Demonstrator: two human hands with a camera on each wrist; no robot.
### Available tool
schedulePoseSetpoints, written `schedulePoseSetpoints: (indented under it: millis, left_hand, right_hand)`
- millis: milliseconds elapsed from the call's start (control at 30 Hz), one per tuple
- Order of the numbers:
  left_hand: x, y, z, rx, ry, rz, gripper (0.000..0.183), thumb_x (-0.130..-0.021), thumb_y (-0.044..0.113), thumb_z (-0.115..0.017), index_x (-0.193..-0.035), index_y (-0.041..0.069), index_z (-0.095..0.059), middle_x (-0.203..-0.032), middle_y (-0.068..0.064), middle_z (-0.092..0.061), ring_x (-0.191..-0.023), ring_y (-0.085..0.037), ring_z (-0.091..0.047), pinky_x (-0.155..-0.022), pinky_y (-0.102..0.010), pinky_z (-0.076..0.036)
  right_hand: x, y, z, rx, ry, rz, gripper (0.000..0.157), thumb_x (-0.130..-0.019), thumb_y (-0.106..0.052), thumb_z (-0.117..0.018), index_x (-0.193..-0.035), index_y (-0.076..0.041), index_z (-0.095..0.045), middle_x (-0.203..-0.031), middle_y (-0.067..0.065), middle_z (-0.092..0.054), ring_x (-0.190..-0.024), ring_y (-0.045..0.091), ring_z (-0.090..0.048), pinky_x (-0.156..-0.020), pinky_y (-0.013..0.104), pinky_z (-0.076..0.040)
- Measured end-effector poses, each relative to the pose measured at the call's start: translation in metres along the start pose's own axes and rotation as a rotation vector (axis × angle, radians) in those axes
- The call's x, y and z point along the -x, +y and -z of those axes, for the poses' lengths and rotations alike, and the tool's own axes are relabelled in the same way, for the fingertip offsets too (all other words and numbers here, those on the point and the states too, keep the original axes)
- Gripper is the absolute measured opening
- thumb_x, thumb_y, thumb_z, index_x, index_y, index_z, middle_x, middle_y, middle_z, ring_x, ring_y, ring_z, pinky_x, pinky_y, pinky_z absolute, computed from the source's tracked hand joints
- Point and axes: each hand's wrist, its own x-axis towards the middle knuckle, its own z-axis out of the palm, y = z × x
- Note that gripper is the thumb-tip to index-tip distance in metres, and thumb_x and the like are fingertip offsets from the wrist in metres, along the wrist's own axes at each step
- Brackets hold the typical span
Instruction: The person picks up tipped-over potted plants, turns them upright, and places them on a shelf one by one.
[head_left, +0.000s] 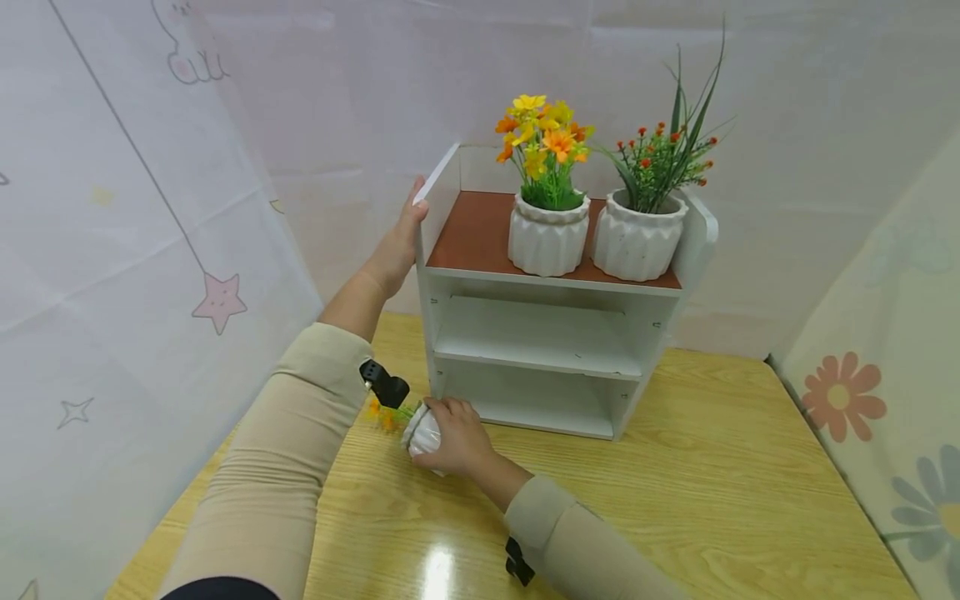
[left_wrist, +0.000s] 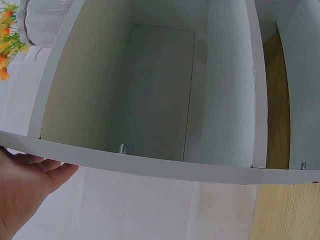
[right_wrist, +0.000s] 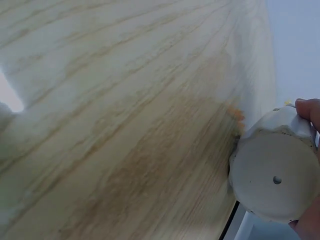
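A white shelf unit [head_left: 538,367] with a brown top board stands on the table. My left hand [head_left: 397,246] rests against the outside of its left side panel, near the top; in the left wrist view the fingers [left_wrist: 62,172] lie along that panel. With my right hand [head_left: 459,442] I grip a white fluted flowerpot [head_left: 422,433] tipped on its side, in front of the unit's lower left corner. Its orange and yellow flowers [head_left: 386,414] point left, partly hidden by the left wrist camera. The right wrist view shows the pot's round base [right_wrist: 267,175] with a drain hole.
On the top board stand a pot with yellow and orange flowers [head_left: 549,237] and a pot with red berries and long leaves [head_left: 640,237]. Below are a middle shelf [head_left: 536,333] and a bottom shelf [head_left: 528,396]. Printed cloth [head_left: 360,100] hangs behind the wooden table [head_left: 712,467].
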Motion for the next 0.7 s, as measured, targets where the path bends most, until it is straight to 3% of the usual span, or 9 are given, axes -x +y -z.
schedulePoseSetpoints:
  millis: [433, 700]
  left_hand:
    - [0.000, 0.000, 0.000, 0.004, -0.010, -0.005, 0.060, -0.102, 0.045, -0.013, -0.157, 0.036, 0.009, -0.166, 0.006, 0.011, -0.153, -0.019, 0.006, -0.120, -0.056, -0.002]
    - [0.001, 0.001, 0.000, 0.003, -0.007, 0.001, 0.060, -0.102, 0.045, -0.014, -0.157, 0.036, 0.008, -0.166, 0.008, 0.010, -0.153, -0.019, 0.006, -0.120, -0.056, -0.002]
  right_hand:
    - [0.020, 0.023, 0.001, -0.193, 0.074, 0.063, 0.090, -0.074, -0.049, -0.079, -0.149, -0.017, -0.040, -0.145, 0.008, -0.047, -0.136, 0.031, -0.040, -0.108, 0.051, -0.040]
    - [0.025, 0.035, -0.002, -0.260, 0.105, 0.065, 0.091, -0.072, -0.047, -0.081, -0.147, -0.017, -0.040, -0.146, 0.008, -0.047, -0.132, 0.030, -0.044, -0.098, 0.048, -0.046]
